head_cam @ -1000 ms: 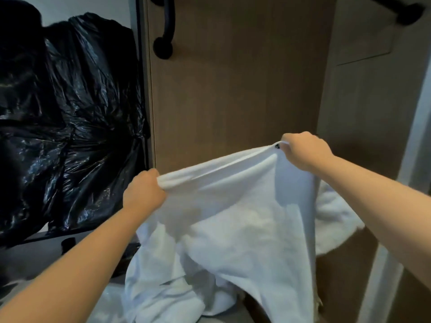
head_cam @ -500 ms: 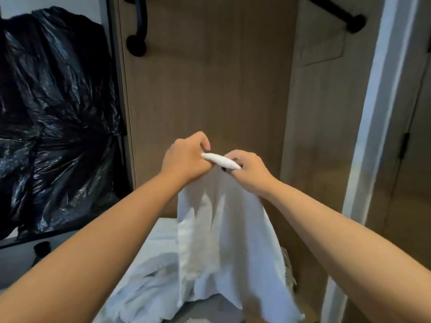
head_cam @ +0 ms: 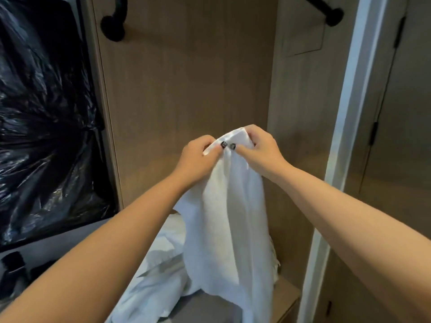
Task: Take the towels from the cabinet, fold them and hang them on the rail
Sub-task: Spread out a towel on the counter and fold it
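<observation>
A white towel (head_cam: 231, 220) hangs folded in half lengthwise in front of the wooden cabinet back. My left hand (head_cam: 198, 157) and my right hand (head_cam: 258, 152) are side by side at its top edge, both pinching the gathered corners, thumbs nearly touching. The towel's lower end drapes down over more crumpled white towels (head_cam: 161, 273) lying on the cabinet shelf. A black rail (head_cam: 324, 8) crosses the top right corner, with its round end mount on the side wall. A second black rail mount (head_cam: 114, 26) shows at the top left.
A black plastic sheet (head_cam: 44, 117) covers the area left of the cabinet. The wooden shelf edge (head_cam: 286, 297) shows at lower right. A white door frame (head_cam: 342, 141) and a closed door with hinges stand to the right. Dark small objects (head_cam: 14, 266) sit at lower left.
My hands came together from a wide spread, folding the towel in half. Since half a second ago they shifted slightly right and adjusted their pinch on the joined corners.
</observation>
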